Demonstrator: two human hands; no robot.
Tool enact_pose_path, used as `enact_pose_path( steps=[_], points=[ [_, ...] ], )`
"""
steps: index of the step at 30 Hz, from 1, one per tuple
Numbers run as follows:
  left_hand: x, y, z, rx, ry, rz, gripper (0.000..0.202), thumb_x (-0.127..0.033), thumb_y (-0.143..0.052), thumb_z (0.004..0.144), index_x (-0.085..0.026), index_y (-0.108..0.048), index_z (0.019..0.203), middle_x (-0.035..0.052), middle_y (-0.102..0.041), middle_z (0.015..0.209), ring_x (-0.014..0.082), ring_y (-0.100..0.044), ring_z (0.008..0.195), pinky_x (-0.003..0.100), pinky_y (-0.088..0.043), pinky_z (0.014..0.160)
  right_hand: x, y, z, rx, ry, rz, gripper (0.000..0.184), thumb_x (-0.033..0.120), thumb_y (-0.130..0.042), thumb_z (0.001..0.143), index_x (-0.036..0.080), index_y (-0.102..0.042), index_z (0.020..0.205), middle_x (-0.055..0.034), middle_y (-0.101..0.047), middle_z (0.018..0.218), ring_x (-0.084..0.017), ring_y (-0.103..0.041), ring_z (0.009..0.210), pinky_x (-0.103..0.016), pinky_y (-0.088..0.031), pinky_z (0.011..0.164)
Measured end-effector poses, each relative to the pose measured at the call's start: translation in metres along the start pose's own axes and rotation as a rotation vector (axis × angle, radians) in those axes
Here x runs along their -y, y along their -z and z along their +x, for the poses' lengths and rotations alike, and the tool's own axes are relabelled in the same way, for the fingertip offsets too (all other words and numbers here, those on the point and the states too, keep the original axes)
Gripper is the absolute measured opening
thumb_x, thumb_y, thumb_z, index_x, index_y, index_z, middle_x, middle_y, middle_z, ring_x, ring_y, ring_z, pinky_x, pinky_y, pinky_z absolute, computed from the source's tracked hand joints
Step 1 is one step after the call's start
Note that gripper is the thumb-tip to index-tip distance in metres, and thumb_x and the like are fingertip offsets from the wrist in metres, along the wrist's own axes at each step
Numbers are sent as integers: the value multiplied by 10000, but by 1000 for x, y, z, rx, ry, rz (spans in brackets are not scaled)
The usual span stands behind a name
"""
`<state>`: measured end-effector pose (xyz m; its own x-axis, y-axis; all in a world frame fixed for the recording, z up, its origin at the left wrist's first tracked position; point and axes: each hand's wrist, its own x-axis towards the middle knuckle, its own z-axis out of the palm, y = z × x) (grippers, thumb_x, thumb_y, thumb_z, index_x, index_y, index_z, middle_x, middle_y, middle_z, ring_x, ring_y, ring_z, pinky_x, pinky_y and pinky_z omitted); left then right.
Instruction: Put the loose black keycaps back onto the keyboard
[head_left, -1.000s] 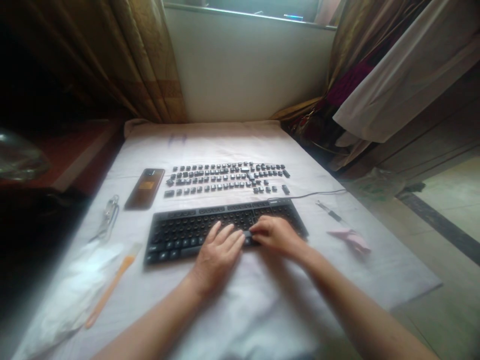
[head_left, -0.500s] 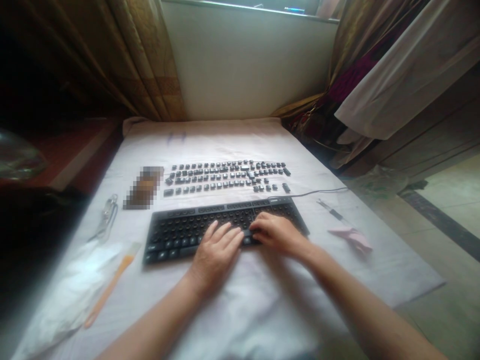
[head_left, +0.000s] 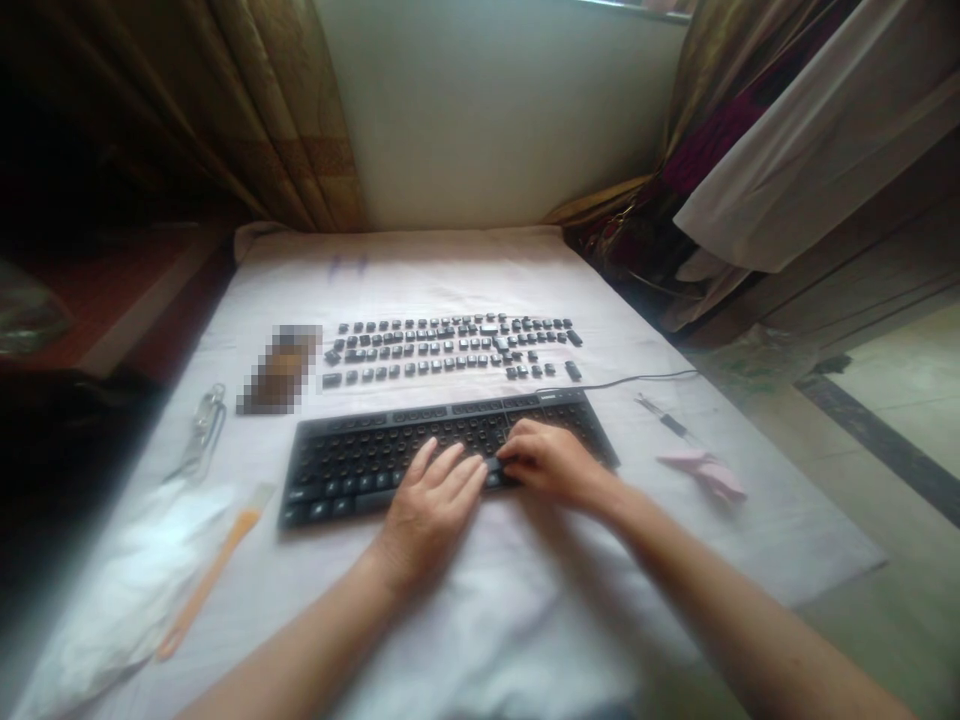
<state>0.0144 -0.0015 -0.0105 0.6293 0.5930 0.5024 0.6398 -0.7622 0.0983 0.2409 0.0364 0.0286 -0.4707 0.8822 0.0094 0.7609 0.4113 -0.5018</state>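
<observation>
A black computer keyboard point(head_left: 337, 455) lies on the white cloth, most of its upper key places bare of caps, with caps in the lower rows at the left. My left hand point(head_left: 435, 495) rests flat across its front edge, fingers spread a little. At the lower right of the letter rows, my right hand point(head_left: 551, 460) is closed, its fingertips pinched at a small dark keycap point(head_left: 493, 472), partly hidden by the fingers. Behind the keyboard, loose black keycaps point(head_left: 409, 370) are laid out in rows.
Left of the keyboard are an orange-handled brush point(head_left: 202, 580), a clear plastic bag point(head_left: 142, 570), a metal tool point(head_left: 206, 425) and a blurred-out rectangular item point(head_left: 281, 370). To the right lie a slim tool point(head_left: 664, 417), a pink cloth point(head_left: 705, 472) and the keyboard cable point(head_left: 630, 380).
The view has tipped slightly downward. Both hands keep nearly the same places on the keyboard, and the right fingers have shifted only a little.
</observation>
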Motion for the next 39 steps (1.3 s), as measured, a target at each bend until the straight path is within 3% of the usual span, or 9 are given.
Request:
enact_pose_path(
  steps=[10, 14, 22, 33, 39],
  points=[
    [0, 2, 6, -31, 5, 4, 300, -204, -527, 953, -185, -663, 1219, 70, -707, 1201, 260, -595, 1196, 509, -332, 1141, 9, 7, 7, 110, -61, -76, 177, 125, -685, 779, 199, -759, 921, -60, -701, 924, -190, -671, 848, -279, -507, 771],
    [5, 8, 2, -38, 62, -30, 322, -252, -524, 962, -185, -634, 1257, 67, -688, 1240, 252, -591, 1193, 492, -327, 1142, 9, 8, 1, 71, -49, -45, 197, 122, -638, 815, 180, -728, 981, -83, -699, 991, -198, -662, 909, -302, -511, 821],
    [2, 9, -10, 2, 54, -25, 314, -221, -546, 948, -238, -648, 1244, 59, -652, 1287, 257, -547, 1236, 507, -305, 1151, -5, 9, -4, -49, -215, 235, 173, 212, -640, 827, 190, -738, 968, -64, -745, 975, -198, -687, 873, -310, -540, 793],
    [-1, 7, -6, 32, 78, -38, 321, -266, -527, 958, -252, -647, 1256, 80, -619, 1317, 269, -507, 1278, 505, -314, 1148, -1, -1, 1, -38, -80, 104, 175, 159, -689, 784, 226, -772, 922, -35, -724, 909, -131, -665, 678, -251, -520, 683],
    [-1, 5, -6, 62, 61, -57, 337, -271, -516, 970, -236, -618, 1289, 33, -588, 1394, 265, -454, 1346, 497, -255, 1181, -3, 1, 2, -24, -8, 75, 190, 151, -691, 777, 234, -779, 924, -40, -726, 893, -161, -685, 765, -257, -525, 705]
  ],
)
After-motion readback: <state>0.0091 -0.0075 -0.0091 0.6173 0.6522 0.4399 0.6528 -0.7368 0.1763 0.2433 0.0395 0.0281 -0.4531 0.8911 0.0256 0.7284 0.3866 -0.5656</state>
